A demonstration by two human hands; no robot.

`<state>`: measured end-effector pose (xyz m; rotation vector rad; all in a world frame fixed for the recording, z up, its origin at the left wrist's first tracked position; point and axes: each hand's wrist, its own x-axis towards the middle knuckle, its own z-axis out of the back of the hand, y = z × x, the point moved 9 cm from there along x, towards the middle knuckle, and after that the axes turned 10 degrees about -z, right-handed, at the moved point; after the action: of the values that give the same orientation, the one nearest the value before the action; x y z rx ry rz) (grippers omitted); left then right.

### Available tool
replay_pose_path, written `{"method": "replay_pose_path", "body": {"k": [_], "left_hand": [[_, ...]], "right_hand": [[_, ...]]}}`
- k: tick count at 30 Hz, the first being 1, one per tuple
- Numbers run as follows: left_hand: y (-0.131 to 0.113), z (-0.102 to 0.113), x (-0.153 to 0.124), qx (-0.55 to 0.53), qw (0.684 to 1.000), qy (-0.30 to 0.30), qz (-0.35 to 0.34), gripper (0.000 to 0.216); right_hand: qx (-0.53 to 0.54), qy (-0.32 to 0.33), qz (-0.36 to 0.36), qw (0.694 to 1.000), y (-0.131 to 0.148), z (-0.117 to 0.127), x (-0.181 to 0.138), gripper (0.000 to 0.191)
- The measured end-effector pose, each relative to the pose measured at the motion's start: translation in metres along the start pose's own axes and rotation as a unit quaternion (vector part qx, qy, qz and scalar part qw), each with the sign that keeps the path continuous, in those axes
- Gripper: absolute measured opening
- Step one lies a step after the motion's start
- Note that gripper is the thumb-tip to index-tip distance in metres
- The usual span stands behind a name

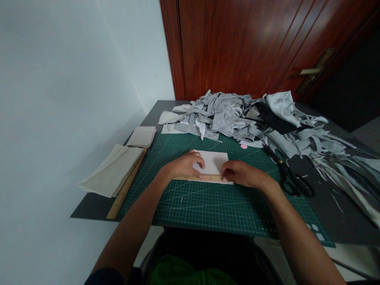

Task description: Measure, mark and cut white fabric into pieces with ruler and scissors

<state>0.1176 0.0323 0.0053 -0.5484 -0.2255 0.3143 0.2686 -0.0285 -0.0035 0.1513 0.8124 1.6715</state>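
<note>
both grips (187,164) (241,173) on wooden ruler (211,177)

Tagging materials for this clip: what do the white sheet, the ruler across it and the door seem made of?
White sheet: matte, no shine; fabric or paper, texture unclear. Ruler: probably wood, matte, from its plain tan colour. Door: glossy, perhaps wood or veneer, from reddish-brown streaks and reflections.

This looks like a little workroom for cutting cloth. I see a green cutting mat (208,206) and a wooden ruler (211,177) in the middle, black scissors (282,165) at the right, and a messy heap of gray cloth scraps (222,114) above the middle.
</note>
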Motion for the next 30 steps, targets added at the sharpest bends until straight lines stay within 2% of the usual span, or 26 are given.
{"method": "replay_pose_path", "body": {"k": [17,30], "left_hand": [[0.0002,0.0018,0.0001,-0.004,1.0,0.001,-0.001,0.022],[0.0049,0.0004,-0.0005,-0.002,1.0,0.008,0.016,0.03]], "right_hand": [[0.014,0.011,-0.005,1.0,-0.004,-0.0038,0.001,0.01],[0.017,0.011,-0.007,1.0,-0.007,-0.0063,0.0026,0.009]]}}
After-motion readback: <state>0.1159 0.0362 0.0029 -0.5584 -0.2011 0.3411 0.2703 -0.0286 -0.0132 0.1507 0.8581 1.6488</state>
